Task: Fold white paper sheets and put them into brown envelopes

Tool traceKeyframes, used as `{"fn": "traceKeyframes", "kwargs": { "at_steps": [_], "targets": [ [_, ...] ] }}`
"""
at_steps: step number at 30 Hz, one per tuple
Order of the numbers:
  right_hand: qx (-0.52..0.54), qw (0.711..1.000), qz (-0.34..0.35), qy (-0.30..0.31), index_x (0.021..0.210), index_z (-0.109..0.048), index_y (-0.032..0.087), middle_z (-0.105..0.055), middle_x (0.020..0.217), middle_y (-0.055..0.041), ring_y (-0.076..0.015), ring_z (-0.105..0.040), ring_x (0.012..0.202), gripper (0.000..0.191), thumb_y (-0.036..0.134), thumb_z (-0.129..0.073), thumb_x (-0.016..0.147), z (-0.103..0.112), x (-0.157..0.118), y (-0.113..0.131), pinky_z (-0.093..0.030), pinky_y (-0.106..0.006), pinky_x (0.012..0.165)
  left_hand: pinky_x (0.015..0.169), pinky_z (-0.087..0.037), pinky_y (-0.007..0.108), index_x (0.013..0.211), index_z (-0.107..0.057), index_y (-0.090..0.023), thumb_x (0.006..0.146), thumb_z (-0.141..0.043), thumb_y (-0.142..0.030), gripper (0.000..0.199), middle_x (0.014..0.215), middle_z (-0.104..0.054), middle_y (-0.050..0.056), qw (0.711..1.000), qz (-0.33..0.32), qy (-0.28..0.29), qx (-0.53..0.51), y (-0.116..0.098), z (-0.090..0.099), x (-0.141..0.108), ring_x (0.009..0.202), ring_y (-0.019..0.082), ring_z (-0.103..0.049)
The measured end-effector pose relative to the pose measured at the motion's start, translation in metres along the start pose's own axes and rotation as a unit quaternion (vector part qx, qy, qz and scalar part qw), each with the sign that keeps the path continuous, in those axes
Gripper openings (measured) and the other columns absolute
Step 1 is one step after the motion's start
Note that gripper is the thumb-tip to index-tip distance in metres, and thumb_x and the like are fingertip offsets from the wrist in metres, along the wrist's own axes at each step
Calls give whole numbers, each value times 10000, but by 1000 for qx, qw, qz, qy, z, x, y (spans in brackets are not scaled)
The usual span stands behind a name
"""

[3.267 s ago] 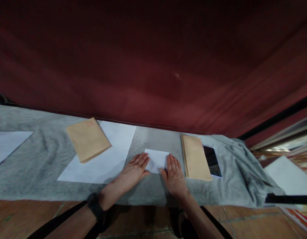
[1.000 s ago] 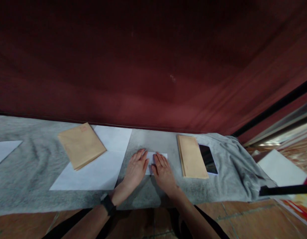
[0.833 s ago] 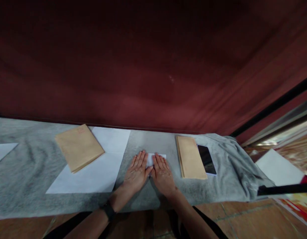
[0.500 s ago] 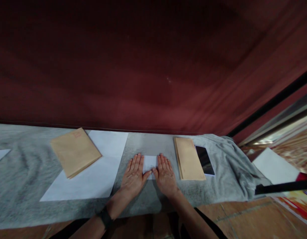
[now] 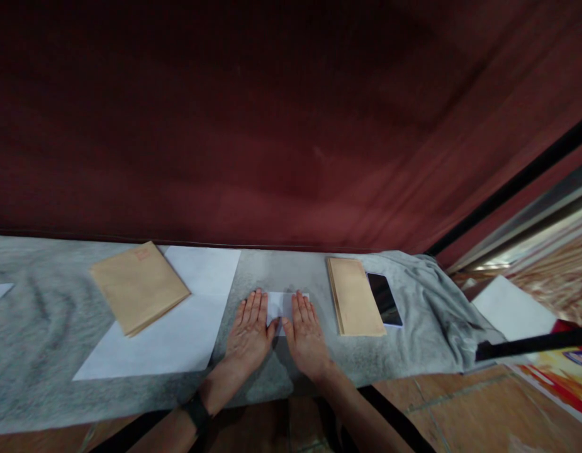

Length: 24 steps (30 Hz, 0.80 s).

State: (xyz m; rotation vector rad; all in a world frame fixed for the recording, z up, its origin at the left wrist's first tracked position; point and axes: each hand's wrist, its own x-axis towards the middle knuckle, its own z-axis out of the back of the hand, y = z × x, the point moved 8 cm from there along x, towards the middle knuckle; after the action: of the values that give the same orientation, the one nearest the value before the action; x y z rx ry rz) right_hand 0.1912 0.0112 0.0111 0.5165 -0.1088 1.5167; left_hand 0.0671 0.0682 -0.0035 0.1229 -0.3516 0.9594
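Observation:
Both palms face down on a small white piece of folded paper (image 5: 279,304) lying on the grey cloth. My left hand (image 5: 250,327) lies flat over its left side, with the fingers stretched out and pointing away from me. Over the right side lies my right hand (image 5: 306,333), also flat and outstretched. The two thumbs nearly meet at the middle of the paper. Much of the paper is hidden beneath the fingers, so its full outline does not show.
Left of my hands, brown envelopes (image 5: 140,286) rest on large white sheets (image 5: 187,343). To the right lie more brown envelopes (image 5: 357,299) and a dark-screened phone (image 5: 384,299). A grey cloth (image 5: 40,352) covers the surface, and a dark red panel (image 5: 272,157) rises behind it.
My right hand has slid slightly left over the paper, and a corner of the paper now shows past its fingertips. My left hand stays flat; the whole view has shifted a little.

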Motion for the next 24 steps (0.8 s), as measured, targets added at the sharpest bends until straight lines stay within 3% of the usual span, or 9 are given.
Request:
{"fn": "traceKeyframes", "kwargs": {
  "at_steps": [5, 16, 22, 24],
  "targets": [
    [30, 999, 19, 33, 1541, -387, 83, -403, 1588, -141, -245, -349, 1493, 569, 405, -292, 1082, -4, -4, 22, -334, -433, 1214, 1240, -258, 442, 1560, -320, -63, 947, -321, -193, 627, 1593, -408, 160, 997, -74, -8, -20, -13, -1, -9, 1503, 242, -334],
    [-46, 999, 6, 16, 1543, -385, 89, -376, 1596, -160, -255, -325, 1503, 540, 347, -344, 1070, -10, -4, 2, -306, -457, 1218, 1197, -357, 485, 1535, -346, -48, 980, -430, -328, 628, 1592, -384, 213, 995, -80, -28, -51, -26, 17, -31, 1490, 303, -352],
    [-72, 995, -65, -25, 1505, -412, -7, -373, 1561, -271, -358, -367, 1472, 542, 270, -392, 1039, -4, -1, -10, -326, -570, 1184, 1183, -379, 494, 1553, -308, -70, 976, -465, -361, 664, 1598, -377, 203, 989, -126, 2, -78, -41, 24, -43, 1485, 300, -363],
    [-40, 997, -66, -20, 1523, -393, 18, -372, 1568, -254, -347, -358, 1479, 543, 278, -367, 1047, -4, 0, -3, -326, -576, 1186, 1182, -378, 497, 1564, -289, -81, 981, -456, -339, 659, 1585, -403, 198, 986, -143, 14, -86, -45, 23, -45, 1474, 290, -387]
  ]
}}
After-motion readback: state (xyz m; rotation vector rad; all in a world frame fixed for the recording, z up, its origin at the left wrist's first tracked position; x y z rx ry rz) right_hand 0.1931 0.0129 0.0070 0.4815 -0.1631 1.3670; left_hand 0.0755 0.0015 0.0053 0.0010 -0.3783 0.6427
